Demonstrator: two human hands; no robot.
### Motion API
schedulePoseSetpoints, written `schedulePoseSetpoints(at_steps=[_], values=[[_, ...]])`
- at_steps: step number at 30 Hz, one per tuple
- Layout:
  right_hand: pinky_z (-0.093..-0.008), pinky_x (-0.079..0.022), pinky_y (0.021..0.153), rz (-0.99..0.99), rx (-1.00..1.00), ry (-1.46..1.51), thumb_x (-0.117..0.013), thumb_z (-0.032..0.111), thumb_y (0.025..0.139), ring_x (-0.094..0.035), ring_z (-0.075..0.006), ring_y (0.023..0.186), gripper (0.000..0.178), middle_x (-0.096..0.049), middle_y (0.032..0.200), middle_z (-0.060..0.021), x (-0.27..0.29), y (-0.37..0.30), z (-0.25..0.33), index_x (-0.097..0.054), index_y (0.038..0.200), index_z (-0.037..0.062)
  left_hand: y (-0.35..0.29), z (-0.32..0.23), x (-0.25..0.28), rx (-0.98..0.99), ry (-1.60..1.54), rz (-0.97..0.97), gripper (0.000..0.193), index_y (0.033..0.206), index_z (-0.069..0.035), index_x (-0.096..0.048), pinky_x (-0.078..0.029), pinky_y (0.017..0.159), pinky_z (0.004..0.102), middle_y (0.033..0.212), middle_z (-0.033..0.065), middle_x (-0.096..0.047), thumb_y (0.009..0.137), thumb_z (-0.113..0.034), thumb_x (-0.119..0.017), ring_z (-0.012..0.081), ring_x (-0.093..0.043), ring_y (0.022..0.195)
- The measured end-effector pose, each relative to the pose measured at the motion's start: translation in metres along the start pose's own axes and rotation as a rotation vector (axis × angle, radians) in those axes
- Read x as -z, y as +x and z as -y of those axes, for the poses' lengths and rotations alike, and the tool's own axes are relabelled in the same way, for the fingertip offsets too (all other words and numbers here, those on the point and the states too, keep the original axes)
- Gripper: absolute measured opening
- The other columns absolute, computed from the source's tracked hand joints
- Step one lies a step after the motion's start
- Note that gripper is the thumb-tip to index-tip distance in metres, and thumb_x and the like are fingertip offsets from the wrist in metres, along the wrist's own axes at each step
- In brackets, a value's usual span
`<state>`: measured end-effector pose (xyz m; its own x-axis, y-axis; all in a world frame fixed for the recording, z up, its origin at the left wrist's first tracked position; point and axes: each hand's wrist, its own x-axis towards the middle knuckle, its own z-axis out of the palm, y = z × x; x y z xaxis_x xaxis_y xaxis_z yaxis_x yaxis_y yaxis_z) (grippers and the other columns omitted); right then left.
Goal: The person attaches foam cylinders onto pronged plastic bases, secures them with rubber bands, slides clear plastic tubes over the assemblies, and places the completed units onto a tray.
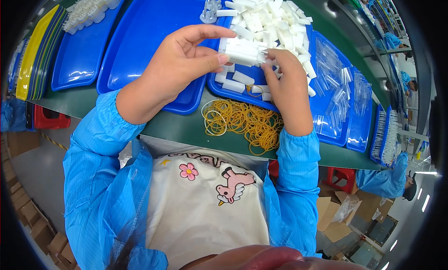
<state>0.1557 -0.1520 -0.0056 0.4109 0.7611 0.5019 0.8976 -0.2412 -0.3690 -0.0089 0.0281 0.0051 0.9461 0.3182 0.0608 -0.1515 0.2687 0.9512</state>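
My left hand [175,62] grips one end of a bundle of white rectangular pieces [245,51], its thumb below and index finger above. At the bundle's other end, my right hand [291,86] has thumb and fingers closed on it, with thin pointed tips showing there. Under both hands is a blue tray [218,89], heaped at the back with loose white pieces [275,20]. A few white blocks [233,85] lie near its front edge. Tan rubber bands [254,123] are piled on the green table [186,130] just in front of that tray.
A large blue tray [140,37] lies to the left, with a clear holder of upright pins [211,9] by its far right corner. Blue trays of clear tubes [333,79] stand right. Stacked trays [39,55] and white bundled parts [93,9] are far left.
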Motion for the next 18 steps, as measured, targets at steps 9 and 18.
schedulePoseSetpoints(at_steps=[9,18], values=[[-0.0242,-0.053,0.068,-0.079,-0.409,0.878,-0.062,-0.006,0.088,-0.069,-0.0181,0.093,0.013,-0.063,0.112,-0.0143,0.02,0.001,0.004,-0.062,0.1,-0.0038,0.0,0.002,0.002,-0.026,-0.014,-0.05,0.036,0.123,0.002,-0.059,-0.053,0.089,0.0293,0.131,0.012,-0.055,0.088,0.003,-0.063,0.0193,-0.063,0.107],[-0.0201,-0.043,0.055,-0.152,-0.548,0.988,-0.061,0.011,0.095,-0.054,-0.008,0.062,0.012,-0.061,0.073,-0.0031,0.014,-0.002,0.003,-0.063,0.092,-0.0011,-0.003,0.005,0.001,-0.133,0.148,-0.015,0.04,0.121,0.003,-0.061,-0.052,0.093,0.0309,0.109,0.0077,-0.057,0.082,0.009,-0.066,0.0207,-0.063,0.105]])
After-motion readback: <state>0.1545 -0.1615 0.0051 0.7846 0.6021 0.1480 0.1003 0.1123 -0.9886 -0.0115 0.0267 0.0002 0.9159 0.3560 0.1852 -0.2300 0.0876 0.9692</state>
